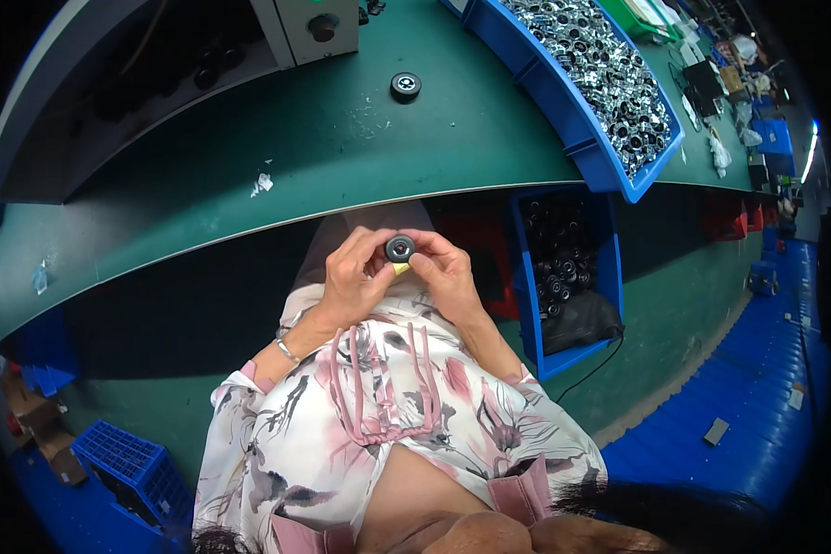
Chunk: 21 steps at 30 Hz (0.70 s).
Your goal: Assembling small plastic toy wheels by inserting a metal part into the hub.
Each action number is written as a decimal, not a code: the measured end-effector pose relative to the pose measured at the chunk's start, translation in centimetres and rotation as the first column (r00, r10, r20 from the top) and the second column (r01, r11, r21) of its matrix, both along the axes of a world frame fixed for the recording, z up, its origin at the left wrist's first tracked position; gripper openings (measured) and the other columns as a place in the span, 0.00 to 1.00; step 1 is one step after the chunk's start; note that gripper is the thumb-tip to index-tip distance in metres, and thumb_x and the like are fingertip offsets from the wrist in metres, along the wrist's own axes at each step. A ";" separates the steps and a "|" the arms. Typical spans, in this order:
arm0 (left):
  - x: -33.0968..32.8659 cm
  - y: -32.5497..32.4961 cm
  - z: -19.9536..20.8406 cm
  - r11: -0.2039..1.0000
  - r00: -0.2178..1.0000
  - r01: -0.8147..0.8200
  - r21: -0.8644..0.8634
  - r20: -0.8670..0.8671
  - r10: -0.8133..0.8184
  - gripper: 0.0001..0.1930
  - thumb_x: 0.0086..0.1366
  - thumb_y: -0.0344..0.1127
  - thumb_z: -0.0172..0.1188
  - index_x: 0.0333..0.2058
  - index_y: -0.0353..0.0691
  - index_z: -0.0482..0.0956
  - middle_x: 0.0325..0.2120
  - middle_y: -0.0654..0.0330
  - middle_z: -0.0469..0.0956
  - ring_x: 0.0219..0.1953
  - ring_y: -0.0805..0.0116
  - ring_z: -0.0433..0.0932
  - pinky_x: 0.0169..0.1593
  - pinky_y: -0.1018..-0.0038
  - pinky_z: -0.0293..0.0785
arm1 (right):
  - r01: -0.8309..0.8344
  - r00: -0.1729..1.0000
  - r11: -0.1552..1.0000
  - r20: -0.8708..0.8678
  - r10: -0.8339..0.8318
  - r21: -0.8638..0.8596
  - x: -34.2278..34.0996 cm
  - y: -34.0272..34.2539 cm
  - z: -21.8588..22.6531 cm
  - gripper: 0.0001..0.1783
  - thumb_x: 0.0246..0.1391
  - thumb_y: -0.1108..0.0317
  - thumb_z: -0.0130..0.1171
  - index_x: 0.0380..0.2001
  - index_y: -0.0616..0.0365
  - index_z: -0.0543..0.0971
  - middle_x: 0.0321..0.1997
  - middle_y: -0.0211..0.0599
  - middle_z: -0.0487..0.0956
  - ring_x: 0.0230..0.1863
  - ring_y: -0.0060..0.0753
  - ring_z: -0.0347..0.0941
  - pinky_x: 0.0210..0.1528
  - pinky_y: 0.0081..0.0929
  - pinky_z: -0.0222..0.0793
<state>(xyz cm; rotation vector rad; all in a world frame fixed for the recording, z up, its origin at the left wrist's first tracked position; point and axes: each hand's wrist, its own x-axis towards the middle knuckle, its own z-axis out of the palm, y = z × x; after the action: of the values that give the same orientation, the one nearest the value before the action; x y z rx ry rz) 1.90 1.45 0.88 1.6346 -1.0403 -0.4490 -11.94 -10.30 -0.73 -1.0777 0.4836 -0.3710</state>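
Between my two hands, in front of my chest and just off the table's near edge, is a small black toy wheel (400,247) with a light ring round its hub. My left hand (353,272) is closed on its left side, thumb and fingertips pressed to the rim. From the other side my right hand (445,274) pinches it too. A bit of something yellow (401,268) shows under the wheel by the thumbs; its kind is unclear. Another black wheel (405,87) with a silvery centre lies on the green table (342,138).
A blue bin (577,148) heaped with shiny chrome parts stands at the table's right. Below the edge, another blue bin (528,314) holds black wheels and a dark cloth or bag. A grey machine housing (319,32) stands at the far left. White scraps (262,183) lie on the tabletop.
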 end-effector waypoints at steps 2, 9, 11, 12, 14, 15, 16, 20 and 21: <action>-0.1 0.0 0.9 0.999 1.000 -0.010 -0.039 -0.011 0.010 0.24 0.49 0.18 0.69 0.49 0.35 0.81 0.31 0.60 0.77 0.28 0.74 0.76 0.30 0.79 0.73 | -0.006 1.000 0.997 0.007 0.006 -0.076 0.0 0.0 2.0 0.21 0.65 0.73 0.59 0.59 0.67 0.74 0.54 0.39 0.80 0.55 0.27 0.76 0.61 0.28 0.70; 2.2 -1.7 5.3 0.958 0.956 0.018 -0.287 0.287 0.068 0.29 0.47 0.21 0.72 0.52 0.35 0.79 0.35 0.54 0.79 0.30 0.61 0.81 0.33 0.70 0.79 | -0.101 0.989 0.991 0.121 0.089 0.093 2.4 -3.3 8.6 0.19 0.65 0.77 0.55 0.59 0.68 0.72 0.54 0.42 0.79 0.55 0.30 0.77 0.58 0.30 0.75; 2.9 -2.7 6.9 0.980 0.936 0.010 -0.198 0.347 0.061 0.33 0.47 0.25 0.74 0.55 0.35 0.77 0.40 0.51 0.78 0.35 0.55 0.81 0.37 0.66 0.79 | -0.084 0.987 0.983 0.149 0.059 0.163 3.6 -4.7 9.8 0.17 0.65 0.77 0.55 0.55 0.67 0.72 0.51 0.42 0.79 0.53 0.31 0.78 0.57 0.32 0.77; 3.2 -2.7 7.3 0.995 0.963 0.030 -0.094 0.270 -0.004 0.36 0.47 0.27 0.75 0.58 0.36 0.74 0.45 0.49 0.76 0.38 0.53 0.80 0.40 0.65 0.79 | -0.073 0.974 0.990 0.222 0.044 0.124 4.6 -5.6 10.7 0.16 0.63 0.78 0.56 0.53 0.67 0.73 0.52 0.42 0.78 0.50 0.32 0.79 0.55 0.32 0.77; 4.1 -2.3 8.2 0.999 0.971 0.024 -0.045 0.238 -0.012 0.35 0.50 0.28 0.74 0.59 0.36 0.73 0.48 0.48 0.74 0.38 0.54 0.80 0.40 0.64 0.79 | 0.033 0.991 0.908 0.130 0.024 -0.417 5.8 -9.3 10.0 0.16 0.59 0.78 0.60 0.50 0.66 0.74 0.50 0.39 0.78 0.46 0.30 0.79 0.51 0.30 0.77; 5.3 -2.0 8.6 1.000 0.969 0.016 -0.025 0.247 -0.009 0.33 0.52 0.28 0.72 0.58 0.35 0.74 0.49 0.48 0.73 0.38 0.54 0.80 0.39 0.65 0.79 | 0.063 0.998 0.755 0.026 -0.061 -0.653 6.8 -10.7 11.0 0.16 0.56 0.78 0.63 0.48 0.66 0.76 0.48 0.38 0.77 0.43 0.30 0.79 0.49 0.28 0.76; 7.0 -1.4 8.6 1.000 0.967 0.012 0.001 0.253 -0.012 0.31 0.54 0.27 0.70 0.58 0.34 0.74 0.50 0.48 0.73 0.38 0.54 0.80 0.39 0.65 0.79 | 0.060 0.983 0.544 -0.046 -0.179 -0.837 7.8 -12.0 11.7 0.16 0.53 0.77 0.65 0.46 0.65 0.77 0.45 0.36 0.77 0.41 0.29 0.79 0.46 0.27 0.76; 17.2 -1.2 8.1 0.959 0.800 -0.278 -0.055 0.539 0.263 0.18 0.58 0.22 0.61 0.49 0.31 0.78 0.45 0.43 0.77 0.44 0.43 0.79 0.45 0.60 0.78 | -0.172 0.936 0.006 -0.165 -0.310 -0.985 9.6 -16.9 9.1 0.18 0.46 0.73 0.71 0.42 0.62 0.81 0.40 0.44 0.75 0.44 0.45 0.75 0.47 0.36 0.74; 19.9 -1.2 8.0 0.922 0.747 -0.388 0.012 0.590 0.307 0.19 0.60 0.25 0.62 0.51 0.31 0.77 0.47 0.42 0.75 0.46 0.41 0.78 0.50 0.56 0.76 | -0.154 0.941 0.003 -0.148 -0.303 -0.988 10.2 -17.0 9.3 0.18 0.46 0.73 0.71 0.42 0.62 0.81 0.40 0.44 0.75 0.44 0.45 0.75 0.47 0.36 0.74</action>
<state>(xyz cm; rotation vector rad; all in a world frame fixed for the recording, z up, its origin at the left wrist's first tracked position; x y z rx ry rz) 21.77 0.30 8.91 2.1045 -1.1137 0.2684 -1.75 -27.32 8.56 -2.6792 0.5528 -0.6899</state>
